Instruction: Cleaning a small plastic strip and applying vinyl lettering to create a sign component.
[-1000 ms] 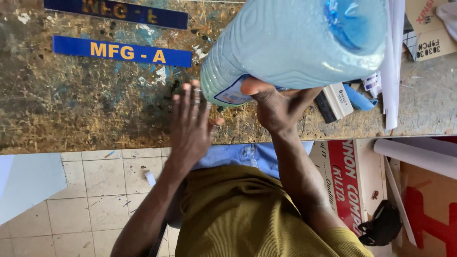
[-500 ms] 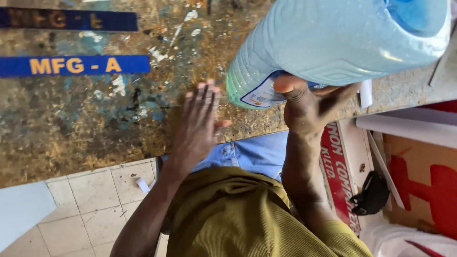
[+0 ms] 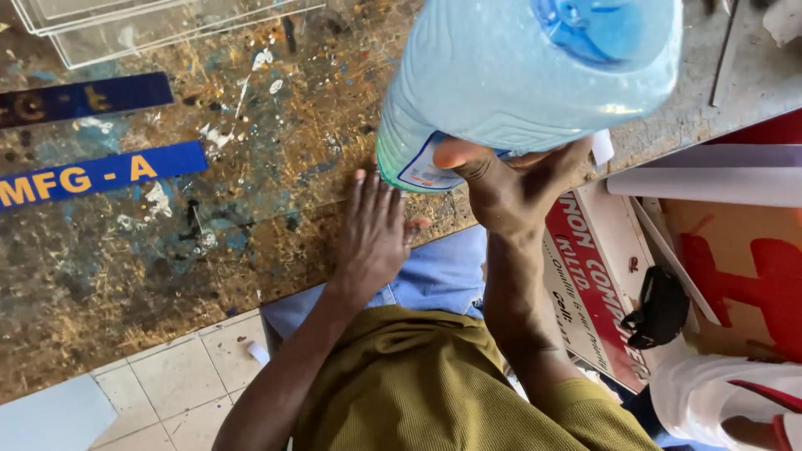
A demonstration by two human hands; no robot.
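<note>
The fingers of the right hand [image 3: 514, 188] are wrapped under and around the lower body of a large pale-blue translucent plastic water bottle [image 3: 518, 75], the thumb pressed against its white-and-blue label, so they are clamped on the bottle, which is tipped up close to the camera with its blue cap end nearest the lens. To do this well, the grip looks best kept low and firm on the ribbed wall, since a full bottle of this bulk would likely slip or swing if the thumb loosened; a slow, controlled tilt would be the safer way to handle it. The right wrist is bent back, the forearm rising almost straight up from the olive-green shirt. Just left of those fingers, the left hand [image 3: 373, 234] lies flat, palm down, its fingers spread apart and holding nothing, pressed on the paint-spattered, worn brown wooden surface [image 3: 251, 167] near its front edge; this reads as a brace for balance. That arm runs straight back to the body. Farther left of the flat fingers lie two dark-blue rectangular strips with yellow lettering [image 3: 100, 175], well apart from both hands. Beyond the right fingers, past the edge, stand a red-and-white printed board [image 3: 585, 284] and white rolled sheets [image 3: 710, 184].
</note>
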